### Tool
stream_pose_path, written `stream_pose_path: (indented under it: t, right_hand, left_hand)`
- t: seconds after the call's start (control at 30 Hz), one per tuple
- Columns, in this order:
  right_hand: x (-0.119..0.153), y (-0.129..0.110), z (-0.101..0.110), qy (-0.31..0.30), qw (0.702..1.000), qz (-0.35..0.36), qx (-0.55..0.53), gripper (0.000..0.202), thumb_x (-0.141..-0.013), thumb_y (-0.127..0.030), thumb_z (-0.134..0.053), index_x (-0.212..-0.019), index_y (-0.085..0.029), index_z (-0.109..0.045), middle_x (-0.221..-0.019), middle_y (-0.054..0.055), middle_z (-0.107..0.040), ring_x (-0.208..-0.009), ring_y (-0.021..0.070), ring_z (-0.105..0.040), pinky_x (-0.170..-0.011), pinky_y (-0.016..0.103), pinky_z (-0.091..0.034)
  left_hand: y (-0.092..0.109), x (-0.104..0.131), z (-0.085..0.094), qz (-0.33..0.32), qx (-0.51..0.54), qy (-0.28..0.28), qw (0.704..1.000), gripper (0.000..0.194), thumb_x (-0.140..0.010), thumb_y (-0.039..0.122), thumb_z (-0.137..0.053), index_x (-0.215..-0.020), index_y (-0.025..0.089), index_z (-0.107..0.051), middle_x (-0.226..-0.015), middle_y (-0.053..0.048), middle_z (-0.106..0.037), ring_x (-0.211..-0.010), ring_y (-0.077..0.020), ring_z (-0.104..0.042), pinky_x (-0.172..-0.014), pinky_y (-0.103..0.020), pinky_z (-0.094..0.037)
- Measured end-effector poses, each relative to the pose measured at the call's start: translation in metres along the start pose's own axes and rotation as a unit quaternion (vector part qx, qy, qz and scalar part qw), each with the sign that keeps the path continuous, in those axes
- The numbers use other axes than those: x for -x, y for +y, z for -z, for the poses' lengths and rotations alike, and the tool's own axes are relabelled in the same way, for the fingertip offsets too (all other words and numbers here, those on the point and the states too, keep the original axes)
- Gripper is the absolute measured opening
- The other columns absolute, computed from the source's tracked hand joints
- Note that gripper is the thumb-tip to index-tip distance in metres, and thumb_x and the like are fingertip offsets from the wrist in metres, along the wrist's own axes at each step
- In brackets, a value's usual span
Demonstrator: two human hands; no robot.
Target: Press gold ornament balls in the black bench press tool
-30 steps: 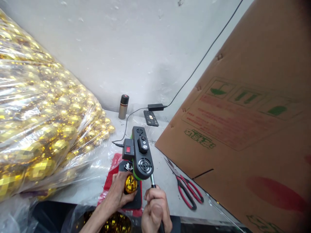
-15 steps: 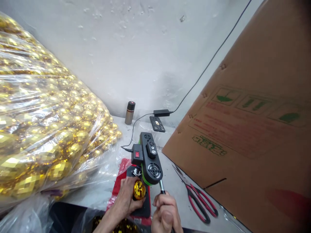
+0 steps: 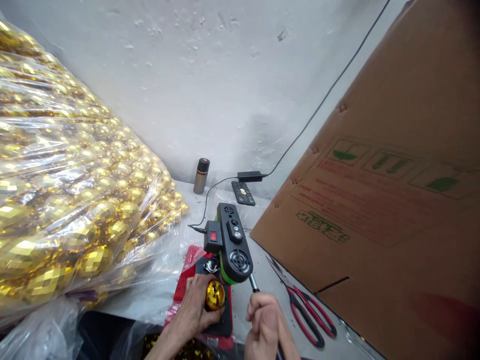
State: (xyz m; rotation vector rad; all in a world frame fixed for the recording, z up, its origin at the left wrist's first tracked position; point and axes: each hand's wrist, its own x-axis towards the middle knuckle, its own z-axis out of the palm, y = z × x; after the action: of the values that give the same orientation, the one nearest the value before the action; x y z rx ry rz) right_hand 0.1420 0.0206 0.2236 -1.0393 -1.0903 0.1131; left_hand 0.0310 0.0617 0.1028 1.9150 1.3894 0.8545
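My left hand [image 3: 193, 305] is closed round a shiny gold faceted ball [image 3: 215, 295], low in the middle of the head view. The ball rests over the dark base plate [image 3: 221, 327] of a black and green machine [image 3: 235, 240] with a red switch. My right hand [image 3: 268, 320] grips a metal lever [image 3: 254, 283] that comes out of the machine's near end. Its fingers are wrapped round the lower part, which they mostly hide. A red sheet [image 3: 181, 285] lies under the base.
Clear plastic bags of gold balls [image 3: 93, 200] fill the left. A large cardboard box [image 3: 367, 200] stands at the right, with red-handled scissors [image 3: 307, 310] beside it. Behind the machine are a bottle [image 3: 201, 176], a phone [image 3: 243, 193] and a power adapter [image 3: 250, 176].
My right hand has moved slightly right with the lever, and the machine's near end has shifted a little right. My left hand and the ball have hardly moved.
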Motion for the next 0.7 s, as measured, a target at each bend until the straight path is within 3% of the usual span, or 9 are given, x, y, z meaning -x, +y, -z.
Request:
stream_pose_path:
  t: [0.13,0.23,0.3,0.4,0.47,0.53,0.6,0.7]
  right_hand:
    - [-0.008,-0.029,0.0,-0.012,0.996,-0.092,-0.015,0.046,-0.107,-0.04,-0.051,-0.065,-0.021,-0.05,-0.062,-0.004,-0.046,-0.055,0.0101,-0.041,-0.055,0.03,-0.027]
    - [0.0,-0.028,0.001,-0.01,0.994,-0.102,-0.027,0.047,-0.107,-0.04,-0.052,-0.064,-0.021,-0.048,-0.066,-0.003,-0.049,-0.058,0.0105,-0.042,-0.057,0.03,-0.029]
    - [0.008,-0.023,0.002,-0.012,0.994,-0.1,-0.029,0.048,-0.108,-0.038,-0.051,-0.063,-0.021,-0.046,-0.069,-0.002,-0.05,-0.06,0.0108,-0.043,-0.059,0.03,-0.031]
    - [0.013,-0.017,0.004,-0.02,0.996,-0.086,-0.031,0.046,-0.108,-0.034,-0.049,-0.064,-0.021,-0.046,-0.071,-0.002,-0.051,-0.062,0.0111,-0.045,-0.06,0.029,-0.032]
    - [0.013,-0.016,0.005,-0.025,0.996,-0.078,-0.033,0.045,-0.109,-0.031,-0.048,-0.065,-0.021,-0.047,-0.072,-0.002,-0.05,-0.062,0.0113,-0.045,-0.06,0.029,-0.033]
    - [0.013,-0.015,0.006,-0.032,0.996,-0.078,-0.027,0.043,-0.108,-0.03,-0.047,-0.066,-0.021,-0.047,-0.072,-0.001,-0.05,-0.062,0.0115,-0.044,-0.06,0.029,-0.033]
    - [0.013,-0.015,0.007,-0.039,0.995,-0.084,-0.023,0.043,-0.108,-0.03,-0.047,-0.066,-0.021,-0.048,-0.073,-0.001,-0.051,-0.062,0.0117,-0.045,-0.06,0.029,-0.033]
    - [0.014,-0.015,0.007,-0.033,0.995,-0.085,-0.033,0.044,-0.108,-0.031,-0.048,-0.066,-0.021,-0.048,-0.074,-0.001,-0.052,-0.063,0.0116,-0.046,-0.061,0.028,-0.035]
  left_hand:
    - [-0.016,0.034,0.004,-0.048,-0.004,0.001,0.999,0.062,-0.076,0.019,-0.078,-0.136,0.025,-0.064,-0.131,-0.015,-0.074,-0.121,-0.0381,-0.067,-0.104,-0.056,-0.055]
    - [-0.041,0.059,0.011,-0.087,-0.04,0.007,0.995,0.089,-0.069,0.046,-0.092,-0.148,0.026,-0.056,-0.147,-0.02,-0.065,-0.133,-0.0446,-0.062,-0.109,-0.06,-0.054]
    - [-0.055,0.06,0.022,-0.084,-0.081,0.043,0.992,0.089,-0.076,0.059,-0.084,-0.152,0.025,-0.052,-0.154,-0.02,-0.06,-0.138,-0.044,-0.059,-0.11,-0.061,-0.054]
    - [-0.063,0.032,0.052,-0.016,-0.156,0.131,0.979,0.046,-0.102,0.04,-0.048,-0.14,0.019,-0.062,-0.148,-0.02,-0.065,-0.137,-0.0395,-0.06,-0.112,-0.063,-0.051]
    - [-0.063,0.0,0.078,0.028,-0.194,0.149,0.969,0.044,-0.099,0.027,-0.04,-0.128,0.011,-0.069,-0.13,-0.026,-0.072,-0.127,-0.0435,-0.065,-0.109,-0.068,-0.049]
    - [-0.062,-0.031,0.102,0.035,-0.193,0.138,0.971,0.044,-0.093,0.017,-0.039,-0.122,0.011,-0.072,-0.113,-0.024,-0.077,-0.122,-0.0423,-0.067,-0.112,-0.067,-0.046]
    - [-0.061,-0.058,0.121,0.019,-0.175,0.139,0.974,0.052,-0.089,0.01,-0.038,-0.13,0.017,-0.068,-0.112,-0.017,-0.077,-0.128,-0.037,-0.063,-0.119,-0.063,-0.041]
    - [-0.062,-0.087,0.14,-0.015,-0.128,0.132,0.983,0.053,-0.092,0.012,-0.041,-0.139,0.022,-0.063,-0.123,-0.014,-0.074,-0.138,-0.0333,-0.055,-0.125,-0.059,-0.034]
